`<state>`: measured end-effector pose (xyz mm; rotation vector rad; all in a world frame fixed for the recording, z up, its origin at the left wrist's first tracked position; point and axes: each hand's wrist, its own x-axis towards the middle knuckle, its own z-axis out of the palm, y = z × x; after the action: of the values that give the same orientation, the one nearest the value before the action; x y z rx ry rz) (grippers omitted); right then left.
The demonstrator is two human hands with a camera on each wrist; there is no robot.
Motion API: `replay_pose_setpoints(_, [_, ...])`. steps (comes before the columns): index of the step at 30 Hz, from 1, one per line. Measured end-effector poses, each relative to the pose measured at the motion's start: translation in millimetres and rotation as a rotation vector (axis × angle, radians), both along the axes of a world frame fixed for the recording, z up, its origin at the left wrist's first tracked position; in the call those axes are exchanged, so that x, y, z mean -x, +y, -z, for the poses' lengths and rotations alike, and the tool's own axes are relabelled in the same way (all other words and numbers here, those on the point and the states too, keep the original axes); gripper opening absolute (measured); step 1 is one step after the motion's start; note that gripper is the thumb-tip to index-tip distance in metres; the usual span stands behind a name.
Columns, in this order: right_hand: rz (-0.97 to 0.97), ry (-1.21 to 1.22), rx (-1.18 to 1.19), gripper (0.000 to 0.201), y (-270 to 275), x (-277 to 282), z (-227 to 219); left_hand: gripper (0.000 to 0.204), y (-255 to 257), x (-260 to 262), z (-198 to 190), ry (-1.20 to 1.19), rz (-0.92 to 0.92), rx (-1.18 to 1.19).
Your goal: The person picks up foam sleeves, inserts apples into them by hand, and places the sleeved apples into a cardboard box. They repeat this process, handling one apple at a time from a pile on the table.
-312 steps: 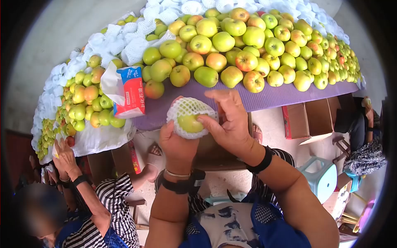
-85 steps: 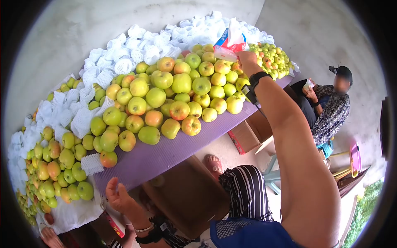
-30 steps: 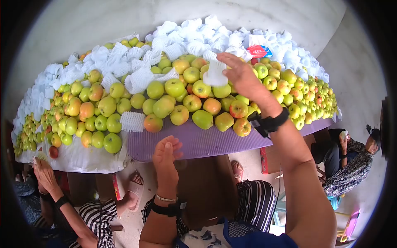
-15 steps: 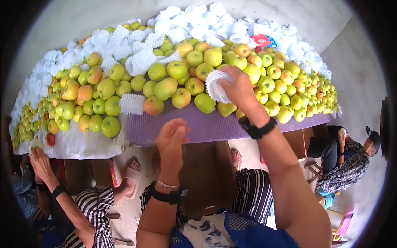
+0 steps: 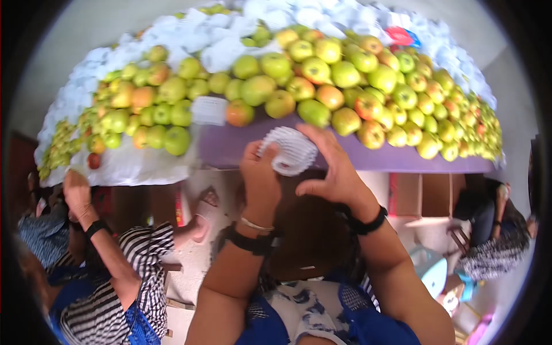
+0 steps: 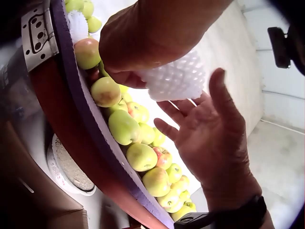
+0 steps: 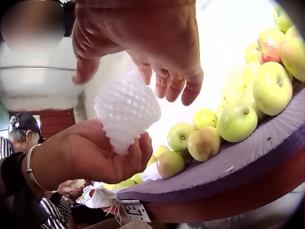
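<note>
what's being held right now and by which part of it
The left hand grips a white foam net by its narrow end.

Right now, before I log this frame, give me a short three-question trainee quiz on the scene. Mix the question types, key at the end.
1. Which hand grips the foam net: the left hand or the right hand?

2. True or false: the red-and-blue packet lies on the far side of the apples, by the heap of white nets.

3. Multiple choice. What colour is the cover along the table's front edge, between the apples and the person?
A) Green
B) Orange
C) Purple

Key:
1. Left hand
2. True
3. C
</note>
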<state>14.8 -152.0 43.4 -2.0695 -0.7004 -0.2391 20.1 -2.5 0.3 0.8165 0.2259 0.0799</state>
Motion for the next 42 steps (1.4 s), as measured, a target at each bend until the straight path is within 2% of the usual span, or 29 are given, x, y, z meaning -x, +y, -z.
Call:
replay_pose_setpoints(1, [0.05,-0.021,0.103,0.08,-1.6,4.3,5.4,0.013,0.1,2.9,1.5,-0.059,0.009,-0.244])
replay_pose_setpoints(2, [0.064,-0.066,0.17,0.079,-1.6,2.9,16.5,0.013,-3.1,5.3,-6.7,0.008,0.015,-0.212])
replay_pose_setpoints(3, [0.075,-0.121,0.152,0.068,0.2,-2.6,30.4,0.012,-4.5,6.1,2.9,0.013,0.007,-0.202])
replay_pose_setpoints(4, [0.098,-0.163,0.017,0.049,0.5,-2.2,42.7,0.011,-8.4,3.6,14.7,-0.028,0.051,-0.05])
replay_pose_setpoints(5, [0.126,-0.051,-0.076,0.034,-1.5,-1.5,41.9,0.011,-8.5,0.1,23.9,-0.071,0.117,0.144])
replay_pose_setpoints(6, [0.036,0.197,-0.504,0.028,-2.6,-7.4,57.3,0.012,-5.9,-3.2,28.8,-0.112,0.173,0.321])
replay_pose_setpoints(7, [0.136,0.551,-0.782,0.027,-4.7,-8.3,59.4,0.014,-6.6,-7.6,37.0,-0.181,0.281,0.545])
replay_pose_setpoints(8, [0.113,0.641,-0.897,0.025,-9.0,-12.6,62.5,0.016,-2.1,-4.5,20.4,-0.171,0.342,0.593])
replay_pose_setpoints(11, [0.095,0.444,-0.788,0.026,-10.5,-15.0,63.3,0.018,-2.4,-0.7,19.7,-0.132,0.365,0.557])
replay_pose_setpoints(12, [0.158,0.299,-0.619,0.027,-9.7,-12.9,54.8,0.019,-4.2,-0.3,17.8,-0.168,0.35,0.525])
replay_pose_setpoints(15, [0.189,0.064,-0.509,0.028,-10.0,-12.9,53.9,0.024,-3.4,-4.4,15.7,-0.246,0.314,0.439])
replay_pose_setpoints(17, [0.245,0.209,-0.657,0.027,-8.5,-9.8,48.9,0.027,-6.6,-7.3,21.3,-0.269,0.304,0.406])
replay_pose_setpoints(19, [0.305,0.386,-0.834,0.025,-12.8,-7.3,40.7,0.028,-2.1,-5.2,20.3,-0.105,0.325,0.299])
replay_pose_setpoints(20, [0.273,0.406,-0.857,0.022,-15.1,-3.7,31.3,0.028,-3.6,-1.7,21.0,-0.015,0.361,0.264])
replay_pose_setpoints(23, [0.173,0.433,-1.171,0.018,-19.0,-7.4,37.8,0.03,-0.3,3.1,10.9,0.128,0.498,0.223])
replay_pose_setpoints(25, [0.328,0.365,-0.824,0.017,-22.0,-8.6,43.9,0.027,1.9,5.4,14.8,-0.019,0.316,0.112])
replay_pose_setpoints(26, [0.242,0.273,-0.795,0.025,-19.5,-9.9,46.7,0.029,7.5,-2.0,29.3,-0.28,0.188,-0.226])
replay_pose_setpoints(27, [0.139,0.167,-0.672,0.035,-24.7,-9.5,48.3,0.029,5.4,-1.0,10.0,-0.193,0.062,-0.208])
replay_pose_setpoints(28, [0.107,0.124,-0.552,0.04,-27.0,-10.7,50.0,0.029,6.9,0.3,-4.2,-0.206,0.109,-0.171])
replay_pose_setpoints(29, [0.103,0.199,-0.557,0.04,-23.4,-8.2,47.1,0.028,7.4,-0.3,-10.6,-0.224,0.138,-0.154])
replay_pose_setpoints(32, [0.14,0.286,-0.509,0.036,-16.7,-2.8,33.7,0.03,-3.6,3.5,-2.5,-0.277,0.391,-0.359])
replay_pose_setpoints(35, [0.109,0.275,-0.575,0.035,-18.7,-3.3,32.3,0.034,-4.1,9.0,0.9,-0.117,0.544,-0.629])
replay_pose_setpoints(38, [0.062,0.221,-0.721,0.036,-20.0,-3.8,31.5,0.025,1.9,-2.8,13.1,0.046,0.517,0.25])
replay_pose_setpoints(41, [0.008,0.228,-0.859,0.038,-20.0,-2.5,35.3,0.025,-3.0,-3.8,-2.8,0.273,0.445,0.574])
replay_pose_setpoints(42, [-0.014,0.258,-0.917,0.038,-20.7,-2.6,35.8,0.027,-2.3,-3.7,2.4,0.184,0.454,0.465])
